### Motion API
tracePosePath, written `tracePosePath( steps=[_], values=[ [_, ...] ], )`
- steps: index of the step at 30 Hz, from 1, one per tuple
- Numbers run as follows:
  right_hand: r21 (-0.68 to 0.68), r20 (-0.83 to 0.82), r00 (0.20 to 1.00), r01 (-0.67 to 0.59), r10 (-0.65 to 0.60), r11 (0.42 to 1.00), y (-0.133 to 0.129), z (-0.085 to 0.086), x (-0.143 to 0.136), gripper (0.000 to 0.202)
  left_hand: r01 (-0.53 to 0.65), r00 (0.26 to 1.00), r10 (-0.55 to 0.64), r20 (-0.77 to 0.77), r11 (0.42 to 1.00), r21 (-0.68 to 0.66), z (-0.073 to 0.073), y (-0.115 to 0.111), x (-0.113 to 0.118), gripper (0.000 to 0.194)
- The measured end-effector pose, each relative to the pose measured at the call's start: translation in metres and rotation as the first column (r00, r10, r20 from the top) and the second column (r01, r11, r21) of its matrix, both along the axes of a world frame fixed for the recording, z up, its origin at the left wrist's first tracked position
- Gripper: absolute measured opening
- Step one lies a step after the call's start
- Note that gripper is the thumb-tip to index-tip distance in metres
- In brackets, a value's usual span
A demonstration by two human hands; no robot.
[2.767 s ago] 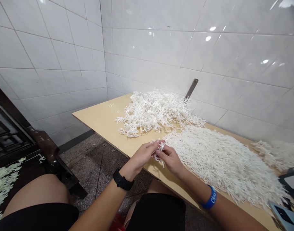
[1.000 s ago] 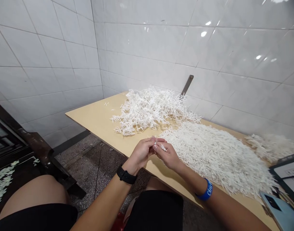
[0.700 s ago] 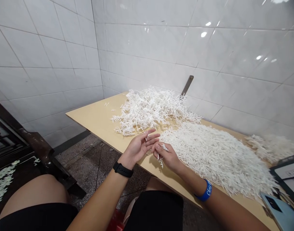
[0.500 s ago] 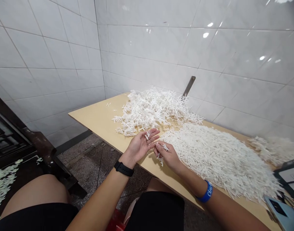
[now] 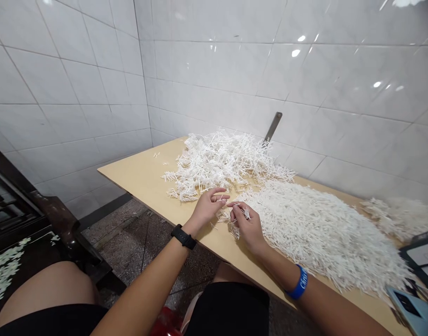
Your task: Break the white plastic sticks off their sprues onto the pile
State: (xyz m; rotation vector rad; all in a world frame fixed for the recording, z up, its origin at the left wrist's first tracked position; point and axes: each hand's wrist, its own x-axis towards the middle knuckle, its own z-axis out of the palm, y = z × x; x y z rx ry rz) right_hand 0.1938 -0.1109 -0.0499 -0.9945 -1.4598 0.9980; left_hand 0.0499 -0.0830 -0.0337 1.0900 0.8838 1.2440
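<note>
My left hand (image 5: 206, 208) is over the near edge of the table, its thumb and fingers closed on a small white branched sprig (image 5: 219, 199). Close beside it on the right, my right hand (image 5: 251, 229) is curled with its fingertips toward the left hand. Several thin white sprigs (image 5: 246, 213) stick out from its grip. Behind the hands lies a loose, tangled heap of white branched pieces (image 5: 217, 158). A wide, flatter pile of small white sprigs (image 5: 326, 233) spreads out to the right.
The tan tabletop (image 5: 136, 170) stands against a tiled wall. A flat metal strip (image 5: 272, 127) rises behind the heap. At the right edge are a light blue phone (image 5: 411, 305) and a dark-framed object (image 5: 422, 256). A dark wooden chair (image 5: 65, 224) is on the left.
My left hand has turned from an open palm with a sprig on it to a pinch. My right hand has shifted slightly right, still gripping white sprigs.
</note>
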Motion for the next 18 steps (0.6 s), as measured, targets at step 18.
tracePosePath(
  steps=[18],
  values=[
    [-0.066, 0.416, 0.909, 0.002, 0.025, 0.998, 0.083, 0.112, 0.028, 0.030, -0.255, 0.950, 0.288, -0.120, 0.939, 0.231, -0.012, -0.008, -0.016, 0.022]
  ],
)
